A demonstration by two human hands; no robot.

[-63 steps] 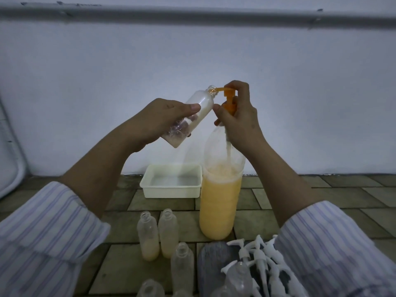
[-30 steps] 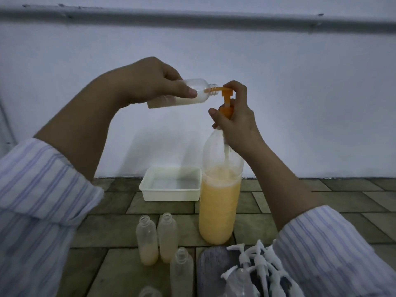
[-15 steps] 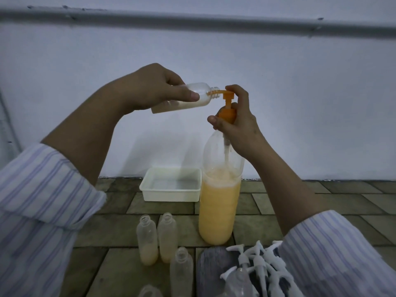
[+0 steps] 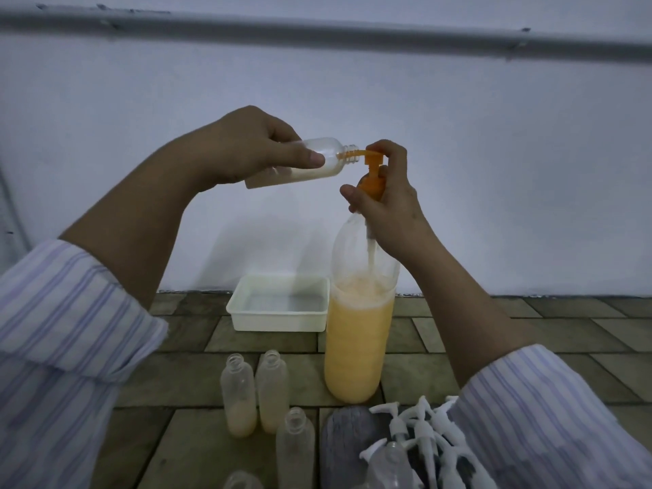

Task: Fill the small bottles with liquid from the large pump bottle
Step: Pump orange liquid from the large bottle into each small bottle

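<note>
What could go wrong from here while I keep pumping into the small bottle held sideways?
1. The small bottle lies nearly level in the left hand; liquid pooled along its lower side could run out of the neck.
2. The orange pump spout only just enters that neck, so a slip may squirt outside.
3. The right hand presses on the tall large bottle, which might tip onto the open bottles.

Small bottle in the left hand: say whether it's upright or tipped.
Tipped, nearly sideways. The small bottle has its neck at the orange pump spout, liquid pooled along its lower side.
</note>
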